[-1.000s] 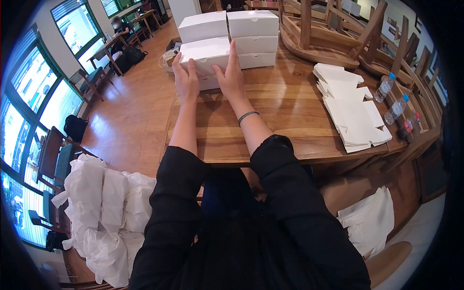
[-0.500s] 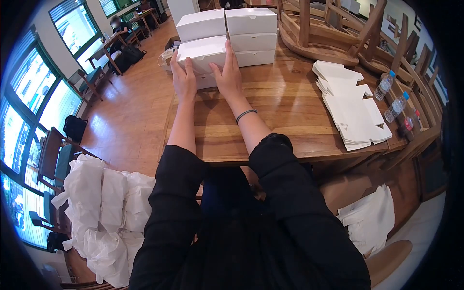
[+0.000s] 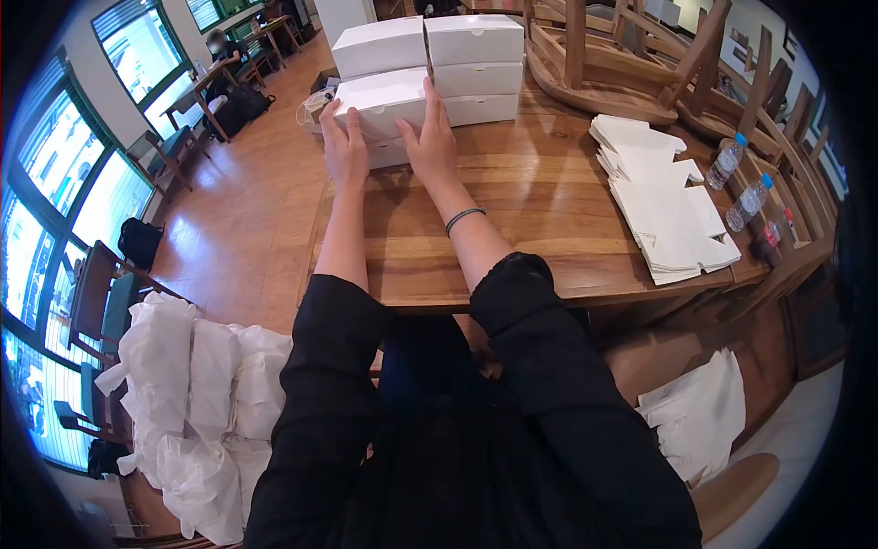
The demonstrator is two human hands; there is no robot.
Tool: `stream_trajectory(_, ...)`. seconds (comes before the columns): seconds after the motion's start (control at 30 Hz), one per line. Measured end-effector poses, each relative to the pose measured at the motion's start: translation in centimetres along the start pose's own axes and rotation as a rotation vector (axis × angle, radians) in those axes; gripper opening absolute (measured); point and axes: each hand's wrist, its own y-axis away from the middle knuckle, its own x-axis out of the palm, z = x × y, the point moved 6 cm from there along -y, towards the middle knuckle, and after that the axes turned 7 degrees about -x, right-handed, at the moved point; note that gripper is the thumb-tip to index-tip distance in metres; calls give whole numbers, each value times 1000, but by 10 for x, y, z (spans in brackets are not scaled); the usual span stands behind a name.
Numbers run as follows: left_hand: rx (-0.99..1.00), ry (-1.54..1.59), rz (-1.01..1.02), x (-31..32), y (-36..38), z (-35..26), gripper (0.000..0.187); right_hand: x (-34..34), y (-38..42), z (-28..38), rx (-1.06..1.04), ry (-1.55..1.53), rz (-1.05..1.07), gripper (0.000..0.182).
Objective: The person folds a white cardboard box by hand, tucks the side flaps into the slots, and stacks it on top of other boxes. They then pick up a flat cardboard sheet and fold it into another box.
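Between my two hands is a closed white cardboard box (image 3: 384,99) at the far left of the wooden table (image 3: 512,220). My left hand (image 3: 345,151) presses its left side, and my right hand (image 3: 433,142) presses its right side, thumbs on the front face. Beneath it sits another white box (image 3: 389,154), partly hidden by my hands. Directly behind stands a further white box (image 3: 380,48). To the right rises a stack of white boxes (image 3: 474,80), close beside the held one.
Flat white box blanks (image 3: 663,201) lie in a pile at the right, near two blue-capped bottles (image 3: 727,163). Upturned wooden chairs (image 3: 613,69) rest at the back right. White plastic bags (image 3: 206,384) bulge at lower left. A person (image 3: 224,59) sits far off.
The view has shifted very slightly. My hands stay on the same white box, and nothing else has visibly moved.
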Motion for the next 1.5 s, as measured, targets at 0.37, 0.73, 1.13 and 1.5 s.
stream_trajectory(0.37,-24,44,27,3,4,-6,66,0,0,5,5,10,33,95)
stream_trajectory(0.73,-80,95,-23,0,2,2,78,-1,1,6,95,-106,-6,96)
stream_trajectory(1.13,-388,105,-42,8,0,37,87,15,18,-9,478,-284,66,105)
stream_trajectory(1.5,-377,82,-10,11,0,40,80,16,18,-13,477,-252,95,108)
